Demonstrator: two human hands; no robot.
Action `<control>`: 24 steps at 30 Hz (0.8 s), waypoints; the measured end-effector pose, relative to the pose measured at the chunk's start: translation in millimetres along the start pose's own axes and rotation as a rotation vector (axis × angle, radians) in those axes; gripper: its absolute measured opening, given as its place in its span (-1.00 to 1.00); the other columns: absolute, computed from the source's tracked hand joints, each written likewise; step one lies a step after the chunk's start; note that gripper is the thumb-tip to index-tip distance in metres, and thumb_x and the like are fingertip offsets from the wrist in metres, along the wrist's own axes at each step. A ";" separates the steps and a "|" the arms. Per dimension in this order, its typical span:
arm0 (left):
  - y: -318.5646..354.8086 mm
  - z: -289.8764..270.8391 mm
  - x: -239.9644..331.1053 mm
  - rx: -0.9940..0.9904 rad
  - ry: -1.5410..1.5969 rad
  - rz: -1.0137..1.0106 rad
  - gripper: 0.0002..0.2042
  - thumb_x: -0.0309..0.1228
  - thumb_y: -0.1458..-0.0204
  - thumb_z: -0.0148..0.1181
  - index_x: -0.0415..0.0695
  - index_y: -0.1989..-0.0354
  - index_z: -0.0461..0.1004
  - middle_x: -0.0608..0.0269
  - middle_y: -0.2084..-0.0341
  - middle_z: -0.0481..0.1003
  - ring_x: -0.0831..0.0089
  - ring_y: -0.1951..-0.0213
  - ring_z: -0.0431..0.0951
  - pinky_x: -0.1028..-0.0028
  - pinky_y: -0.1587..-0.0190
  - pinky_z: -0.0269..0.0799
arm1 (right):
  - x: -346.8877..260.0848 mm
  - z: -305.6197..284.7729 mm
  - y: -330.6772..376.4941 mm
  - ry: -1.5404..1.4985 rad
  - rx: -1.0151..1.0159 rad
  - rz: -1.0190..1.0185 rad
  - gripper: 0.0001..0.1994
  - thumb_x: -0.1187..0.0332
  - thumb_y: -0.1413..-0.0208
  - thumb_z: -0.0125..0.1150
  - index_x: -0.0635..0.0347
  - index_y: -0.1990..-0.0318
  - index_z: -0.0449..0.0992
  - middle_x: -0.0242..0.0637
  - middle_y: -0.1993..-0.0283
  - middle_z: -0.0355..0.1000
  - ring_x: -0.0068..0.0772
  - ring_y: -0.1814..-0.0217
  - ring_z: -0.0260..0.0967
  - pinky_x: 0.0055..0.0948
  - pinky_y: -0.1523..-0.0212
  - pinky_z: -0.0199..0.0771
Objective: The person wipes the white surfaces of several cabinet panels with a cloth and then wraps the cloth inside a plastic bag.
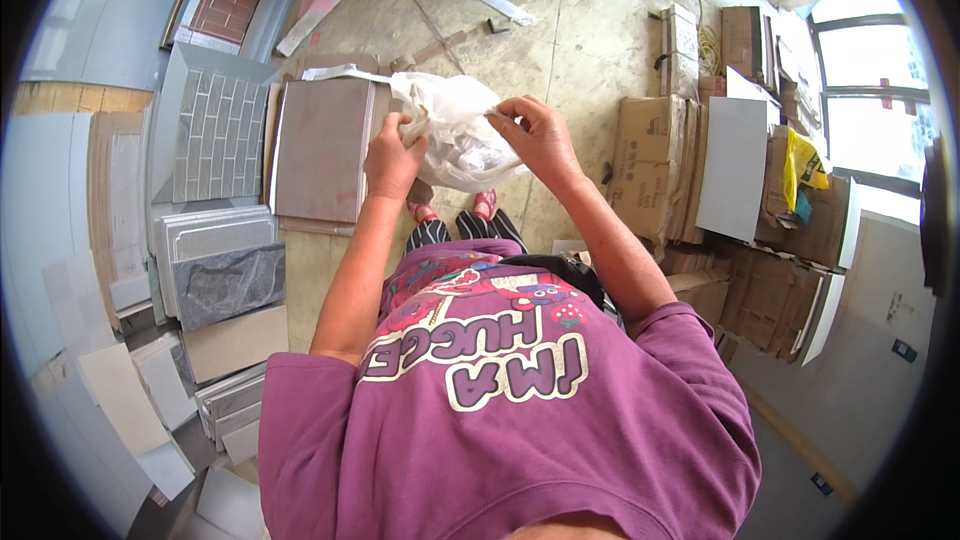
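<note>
A thin white plastic bag (462, 125) hangs in front of me, stretched between my two hands. My left hand (396, 155) is closed on its left edge, fingers curled into the film. On the opposite side my right hand (540, 136) pinches the bag's edge between thumb and fingers. Pale crumpled stuff shows through the film; what it is I cannot make out. Just left of the bag, close to my left hand, lies a stack of large brownish-grey tiles (322, 150).
Sample tiles, among them a grey brick-pattern panel (217, 125) and a dark marbled slab (230, 285), lean along the left. Cardboard boxes (645, 165) and a white panel (732, 168) stand at the right. Offcut strips (490, 0) lie on the concrete floor (590, 40) ahead.
</note>
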State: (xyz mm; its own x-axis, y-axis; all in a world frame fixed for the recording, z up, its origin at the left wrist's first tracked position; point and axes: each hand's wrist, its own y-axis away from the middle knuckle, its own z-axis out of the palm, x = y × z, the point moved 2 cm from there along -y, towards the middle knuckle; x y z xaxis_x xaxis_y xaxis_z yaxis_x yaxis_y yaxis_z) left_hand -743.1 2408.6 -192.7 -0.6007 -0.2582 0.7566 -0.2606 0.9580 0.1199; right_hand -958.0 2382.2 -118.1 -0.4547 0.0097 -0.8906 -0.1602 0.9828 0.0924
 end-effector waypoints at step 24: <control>-5.7 1.7 37.6 -0.030 0.146 0.150 -0.86 -0.49 0.20 0.18 -0.22 0.43 0.42 0.04 0.58 0.48 0.19 0.51 0.52 0.37 0.40 0.41 | 22.8 -24.8 -8.3 -0.067 0.051 0.038 -0.85 0.40 0.00 0.24 0.31 0.34 0.48 -0.45 0.58 0.30 -0.69 0.51 0.15 -0.61 0.49 0.21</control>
State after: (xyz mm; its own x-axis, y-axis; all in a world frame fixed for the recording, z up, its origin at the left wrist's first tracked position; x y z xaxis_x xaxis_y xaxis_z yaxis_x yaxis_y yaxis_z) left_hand -765.4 2393.2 -166.1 -0.5146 -0.0940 0.8523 -0.1528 0.9881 0.0167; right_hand -988.8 2369.7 -128.1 -0.3998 0.0578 -0.9148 -0.0981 0.9896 0.1054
